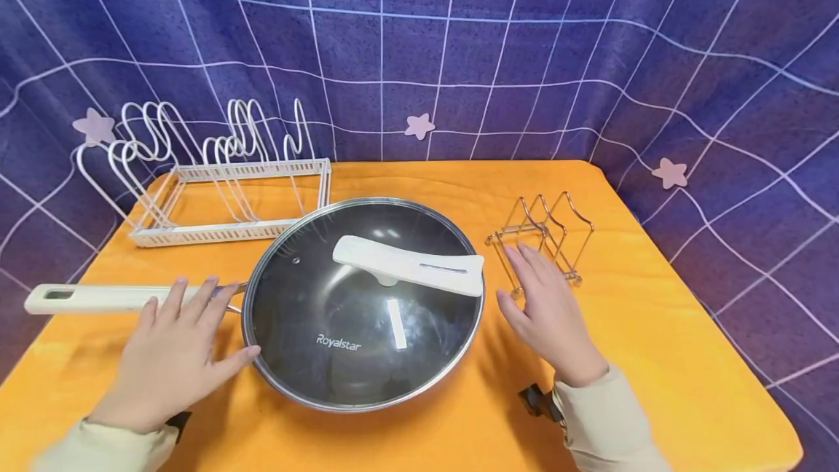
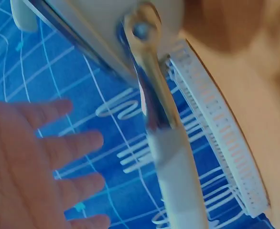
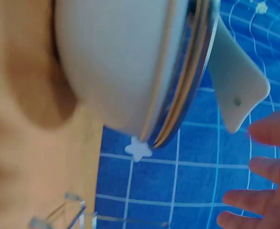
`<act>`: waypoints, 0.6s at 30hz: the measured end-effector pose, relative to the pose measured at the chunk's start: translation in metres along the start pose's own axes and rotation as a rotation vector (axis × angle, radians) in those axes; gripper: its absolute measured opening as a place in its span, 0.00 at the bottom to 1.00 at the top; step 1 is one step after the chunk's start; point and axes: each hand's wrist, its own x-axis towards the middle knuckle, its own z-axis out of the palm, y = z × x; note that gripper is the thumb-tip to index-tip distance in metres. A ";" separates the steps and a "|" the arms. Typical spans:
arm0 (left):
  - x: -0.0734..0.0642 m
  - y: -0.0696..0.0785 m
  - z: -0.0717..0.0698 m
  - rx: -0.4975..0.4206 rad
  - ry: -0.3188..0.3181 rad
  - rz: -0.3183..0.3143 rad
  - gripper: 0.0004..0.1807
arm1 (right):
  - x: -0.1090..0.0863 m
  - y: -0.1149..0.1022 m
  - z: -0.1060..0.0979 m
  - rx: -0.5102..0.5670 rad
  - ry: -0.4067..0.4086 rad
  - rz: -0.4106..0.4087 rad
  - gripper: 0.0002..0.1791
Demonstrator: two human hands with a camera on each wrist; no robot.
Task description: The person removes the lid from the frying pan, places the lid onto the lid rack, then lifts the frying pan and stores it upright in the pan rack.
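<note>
A wok with a pale outer wall stands on the table, covered by a dark glass lid with a metal rim. Across the lid lies its long white lid handle. My left hand, fingers spread, hovers around the cream wok handle; the left wrist view shows a gap between the fingers and that handle. To the right of the wok, my right hand is held in the air, fingers extended, near the end of the lid handle and in front of a small wire rack. Neither hand holds anything.
A white dish rack with looped wire dividers stands at the back left, close behind the wok. An orange cloth covers the table. Behind it hangs a blue grid-patterned curtain with star shapes.
</note>
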 end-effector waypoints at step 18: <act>0.020 -0.030 0.002 0.099 -0.108 0.038 0.45 | 0.053 -0.039 -0.011 -0.097 -0.206 -0.212 0.32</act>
